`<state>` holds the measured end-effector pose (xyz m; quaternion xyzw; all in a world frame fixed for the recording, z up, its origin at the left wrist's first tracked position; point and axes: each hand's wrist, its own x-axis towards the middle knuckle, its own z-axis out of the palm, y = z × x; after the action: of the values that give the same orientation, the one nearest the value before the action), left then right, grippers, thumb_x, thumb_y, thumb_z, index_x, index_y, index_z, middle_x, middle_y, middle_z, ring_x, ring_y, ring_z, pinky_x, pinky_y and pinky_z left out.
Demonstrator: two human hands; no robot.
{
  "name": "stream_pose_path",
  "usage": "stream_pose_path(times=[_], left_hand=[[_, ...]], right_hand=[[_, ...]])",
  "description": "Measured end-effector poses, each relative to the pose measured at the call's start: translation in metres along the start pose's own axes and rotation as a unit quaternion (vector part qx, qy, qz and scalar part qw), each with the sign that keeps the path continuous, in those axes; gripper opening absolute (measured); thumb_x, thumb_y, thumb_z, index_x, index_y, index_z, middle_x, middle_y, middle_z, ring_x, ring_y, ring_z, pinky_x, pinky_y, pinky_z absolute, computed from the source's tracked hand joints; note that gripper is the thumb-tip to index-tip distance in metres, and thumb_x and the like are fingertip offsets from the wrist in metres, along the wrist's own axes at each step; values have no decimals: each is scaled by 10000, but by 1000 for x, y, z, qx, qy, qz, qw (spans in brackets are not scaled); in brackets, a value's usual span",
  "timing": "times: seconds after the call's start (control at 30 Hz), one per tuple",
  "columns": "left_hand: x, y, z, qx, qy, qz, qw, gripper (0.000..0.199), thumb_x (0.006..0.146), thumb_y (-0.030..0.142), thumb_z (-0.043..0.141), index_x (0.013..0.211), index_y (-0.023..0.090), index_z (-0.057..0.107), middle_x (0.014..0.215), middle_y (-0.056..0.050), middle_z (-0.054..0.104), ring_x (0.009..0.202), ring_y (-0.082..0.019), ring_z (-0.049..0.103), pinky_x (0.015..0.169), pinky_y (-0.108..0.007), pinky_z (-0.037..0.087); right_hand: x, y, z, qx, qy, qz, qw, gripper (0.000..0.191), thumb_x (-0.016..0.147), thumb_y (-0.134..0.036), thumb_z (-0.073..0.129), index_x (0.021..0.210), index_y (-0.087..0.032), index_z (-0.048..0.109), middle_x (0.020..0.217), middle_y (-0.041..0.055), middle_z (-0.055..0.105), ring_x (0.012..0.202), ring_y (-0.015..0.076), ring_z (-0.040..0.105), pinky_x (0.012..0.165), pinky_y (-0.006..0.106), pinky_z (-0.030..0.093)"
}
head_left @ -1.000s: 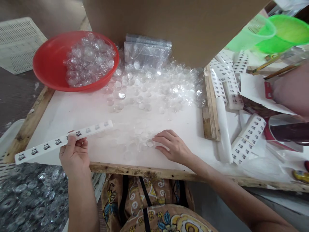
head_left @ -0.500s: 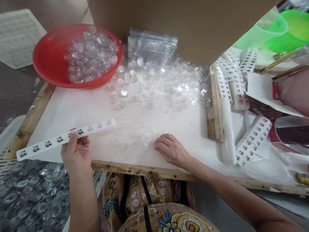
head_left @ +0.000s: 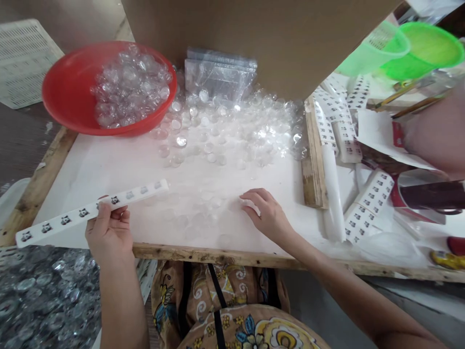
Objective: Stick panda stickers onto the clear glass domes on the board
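Observation:
My left hand (head_left: 111, 230) grips a long white strip (head_left: 65, 220) printed with panda pictures, tilted up to the right over the table's left front. Over the white tabletop (head_left: 232, 179), right of centre, my right hand (head_left: 267, 213) has thumb and fingers apart with nothing visible between them. Faint clear discs (head_left: 196, 208) lie on the surface between the hands. Behind them, many more clear round pieces (head_left: 269, 128) are spread toward the back. A red basin (head_left: 69, 97) at the back left holds a heap of clear pieces.
A cardboard box (head_left: 254, 34) stands at the back, with plastic packets (head_left: 220, 75) before it. A wooden bar (head_left: 314, 165) borders the work area at right. Beyond it are panda sticker sheets (head_left: 368, 206) and green baskets (head_left: 425, 48). Clear pieces (head_left: 51, 291) fill a container below left.
My right hand has opened, its thumb and fingers parting, and it has moved slightly right over the table. My left hand still holds the strip. The view has shifted slightly.

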<state>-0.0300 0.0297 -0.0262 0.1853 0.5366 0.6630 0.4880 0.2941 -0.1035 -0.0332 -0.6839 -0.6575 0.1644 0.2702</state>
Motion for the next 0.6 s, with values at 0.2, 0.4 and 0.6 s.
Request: stream_pose_path(times=[0.2,0.4,0.6], left_hand=[[-1,2,2,0,0,-2,1000,298,603,255,830,846,147,697,646,34,672,510,-97,612,485,-191,498],[1,0,1,6,2,-3,1000,285,596,246,833,829,150,701,648,29,672,513,-103,611,479,-196,497],[0,0,1,10,2,1,1000,277,618,248,824,855,162,709,659,30,674,526,-99,614,494,-192,501]], right_hand=[[-1,6,8,-36,-15,-89,995,205,937,-151,510,1039,-208,679,1108,128,598,1019,258,557,842,425,541],[14,13,2,-24,15,-88,996,221,908,-172,568,1120,-195,626,1107,136,600,1040,276,563,858,458,535],[41,21,10,-85,10,-106,991,245,944,-146,472,1130,-201,622,1116,138,615,1009,281,556,821,444,535]])
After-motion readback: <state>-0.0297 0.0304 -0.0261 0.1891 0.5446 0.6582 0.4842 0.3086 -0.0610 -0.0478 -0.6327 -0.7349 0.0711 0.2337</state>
